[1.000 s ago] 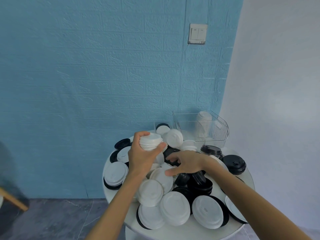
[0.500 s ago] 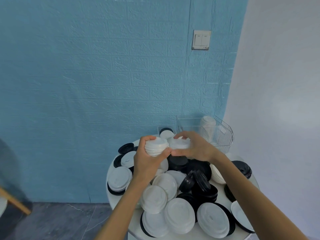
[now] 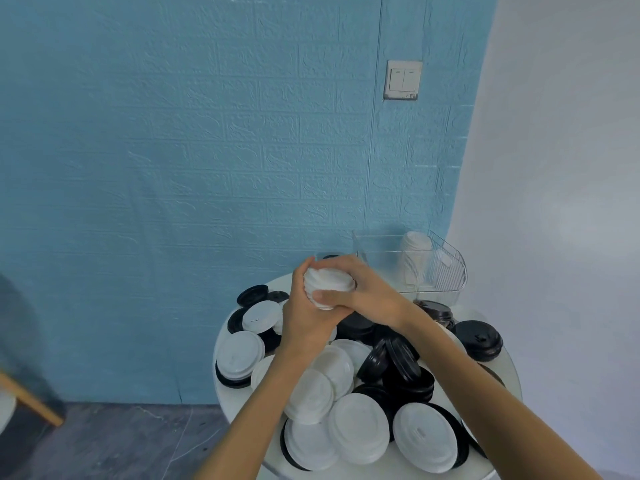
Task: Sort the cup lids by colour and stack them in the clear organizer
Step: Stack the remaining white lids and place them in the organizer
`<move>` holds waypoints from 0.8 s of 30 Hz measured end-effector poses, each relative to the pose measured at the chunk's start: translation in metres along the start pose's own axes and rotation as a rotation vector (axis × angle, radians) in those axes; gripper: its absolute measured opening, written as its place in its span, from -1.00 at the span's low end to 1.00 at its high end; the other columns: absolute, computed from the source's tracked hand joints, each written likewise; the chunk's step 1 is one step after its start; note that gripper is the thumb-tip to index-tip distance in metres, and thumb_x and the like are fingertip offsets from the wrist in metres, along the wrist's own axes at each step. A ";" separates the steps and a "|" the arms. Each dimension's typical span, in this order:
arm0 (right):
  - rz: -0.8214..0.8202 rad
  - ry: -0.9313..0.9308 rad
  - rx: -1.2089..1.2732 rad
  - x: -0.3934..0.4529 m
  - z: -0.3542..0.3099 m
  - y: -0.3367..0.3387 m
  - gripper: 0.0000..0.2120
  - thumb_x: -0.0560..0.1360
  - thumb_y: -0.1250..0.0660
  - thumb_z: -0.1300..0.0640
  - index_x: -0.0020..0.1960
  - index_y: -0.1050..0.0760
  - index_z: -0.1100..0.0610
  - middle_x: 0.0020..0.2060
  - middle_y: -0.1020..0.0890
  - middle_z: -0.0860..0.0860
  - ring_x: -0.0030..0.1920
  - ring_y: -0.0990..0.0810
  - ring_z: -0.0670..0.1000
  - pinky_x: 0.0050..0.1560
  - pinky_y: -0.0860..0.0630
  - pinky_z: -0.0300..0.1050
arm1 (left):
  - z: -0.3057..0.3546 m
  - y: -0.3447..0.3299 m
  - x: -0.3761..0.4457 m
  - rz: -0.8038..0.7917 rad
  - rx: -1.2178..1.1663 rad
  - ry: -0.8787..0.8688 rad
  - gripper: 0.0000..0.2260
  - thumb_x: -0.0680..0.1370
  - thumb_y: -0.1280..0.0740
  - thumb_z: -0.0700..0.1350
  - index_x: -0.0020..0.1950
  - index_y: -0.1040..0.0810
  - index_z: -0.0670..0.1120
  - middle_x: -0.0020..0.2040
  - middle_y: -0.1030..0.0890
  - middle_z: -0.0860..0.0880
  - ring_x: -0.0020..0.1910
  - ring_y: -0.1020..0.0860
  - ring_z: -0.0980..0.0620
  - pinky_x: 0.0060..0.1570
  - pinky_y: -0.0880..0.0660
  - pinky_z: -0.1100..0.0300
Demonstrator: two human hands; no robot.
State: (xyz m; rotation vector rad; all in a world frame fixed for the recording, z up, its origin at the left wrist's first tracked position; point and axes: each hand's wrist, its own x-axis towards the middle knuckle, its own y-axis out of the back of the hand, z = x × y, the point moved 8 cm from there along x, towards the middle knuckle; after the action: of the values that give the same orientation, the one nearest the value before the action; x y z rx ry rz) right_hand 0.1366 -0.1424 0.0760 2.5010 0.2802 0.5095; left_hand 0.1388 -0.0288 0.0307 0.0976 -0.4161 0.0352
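White lids (image 3: pixel 329 284) stacked, held above the table's (image 3: pixel 504 370) far edge, mostly hidden by our fingers | left hand (image 3: pixel 304 313) curled under them, right hand (image 3: pixel 360 292) clasped over the top | organizer (image 3: pixel 446 268) at far right edge, contents blurred | loose lids (image 3: pixel 356 431) cut off at near edge

We face a blue wall (image 3: pixel 207 150) embossed like brickwork, with a white double light switch (image 3: pixel 403 80) on it. A plain white wall (image 3: pixel 561 168) adjoins on the right. Below lies grey stone-patterned floor (image 3: pixel 104 441), with a wooden leg (image 3: pixel 31 400) at left.
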 end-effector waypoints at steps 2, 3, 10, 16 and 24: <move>-0.043 -0.024 0.018 0.000 0.004 -0.004 -0.58 0.48 -0.53 0.07 0.31 -0.57 -0.10 0.27 -0.47 -0.06 0.32 -0.44 -0.14 0.33 -0.34 -0.28 | 0.001 0.000 -0.004 0.005 -0.001 -0.003 -0.09 0.36 -0.63 -0.17 0.56 -0.21 0.20 0.09 -0.62 0.17 -0.07 -0.60 0.41 -0.16 -0.51 0.46; -0.066 -0.029 0.022 0.000 0.004 -0.007 -0.60 0.50 -0.51 0.09 0.31 -0.57 -0.08 0.28 -0.46 -0.05 0.32 -0.44 -0.16 0.30 -0.33 -0.36 | 0.002 0.001 -0.006 0.016 0.003 -0.009 -0.10 0.36 -0.62 -0.18 0.55 -0.22 0.21 0.08 -0.63 0.16 -0.08 -0.60 0.39 -0.17 -0.51 0.45; -0.112 -0.074 0.067 -0.007 0.009 -0.012 -0.43 0.56 -0.44 -0.01 0.48 -0.30 -0.02 0.34 -0.46 -0.09 0.30 -0.50 -0.12 0.17 -0.44 -0.33 | 0.006 0.007 -0.012 0.052 0.044 -0.055 -0.42 0.34 -0.64 -0.08 0.25 -0.49 0.27 0.01 -0.64 0.32 -0.01 -0.61 0.33 -0.07 -0.54 0.39; 0.026 -0.221 -0.242 -0.017 0.039 0.004 -0.43 0.55 -0.06 -0.41 0.27 -0.50 -0.03 0.13 -0.64 -0.09 0.23 -0.58 0.00 0.30 -0.39 -0.05 | -0.002 0.037 -0.008 0.152 0.085 -0.031 -0.51 0.27 -0.67 0.11 0.03 -0.46 0.24 -0.03 -0.60 0.24 -0.05 -0.58 0.22 -0.19 -0.51 0.35; -0.268 -0.325 -0.962 -0.024 0.069 -0.044 -0.50 0.48 -0.29 -0.35 -0.36 -0.37 0.05 -0.29 -0.47 -0.06 0.01 -0.43 0.11 0.25 -0.21 0.15 | 0.005 0.047 -0.013 0.157 0.074 -0.050 -0.49 0.28 -0.68 0.05 0.07 -0.47 0.22 0.03 -0.58 0.24 -0.02 -0.55 0.30 -0.12 -0.55 0.30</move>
State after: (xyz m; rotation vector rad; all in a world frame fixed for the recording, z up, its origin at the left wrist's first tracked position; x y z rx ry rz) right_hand 0.1399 -0.1472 -0.0093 1.5386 0.1744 0.0696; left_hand 0.1221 0.0169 0.0337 0.1383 -0.4717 0.2036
